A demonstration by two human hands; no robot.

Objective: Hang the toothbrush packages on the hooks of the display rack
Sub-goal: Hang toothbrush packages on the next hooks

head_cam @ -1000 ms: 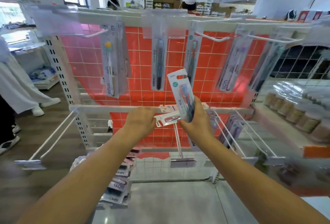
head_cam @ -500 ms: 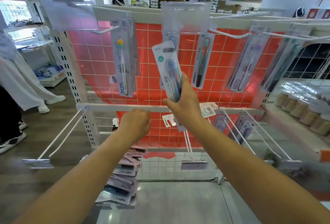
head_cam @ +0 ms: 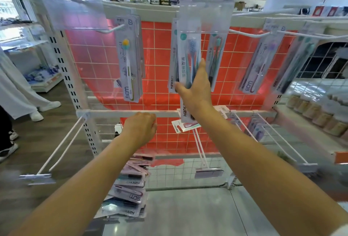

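Note:
My right hand [head_cam: 195,88] grips a toothbrush package [head_cam: 189,55] by its lower part and holds it upright at the upper middle hook, its top behind the clear price tag [head_cam: 204,17]. Other packages hang beside it: one with a yellow-headed brush [head_cam: 130,60] at the left, one just right of centre [head_cam: 214,58], and more at the right [head_cam: 258,66]. My left hand [head_cam: 140,129] is curled in a loose fist by the lower rail [head_cam: 116,113], holding nothing. Another package [head_cam: 185,123] lies on the lower middle hook.
A pile of toothbrush packages [head_cam: 130,186] lies on the grey shelf below. Long white hooks [head_cam: 62,145] stick out from the lower rail at left and right. Jars [head_cam: 320,115] stand on a shelf at the right. A person's legs [head_cam: 20,92] are at the left.
My right hand has lifted the package from the lower rail up to the upper middle hook. My left hand let go of the lower package and stays near the rail.

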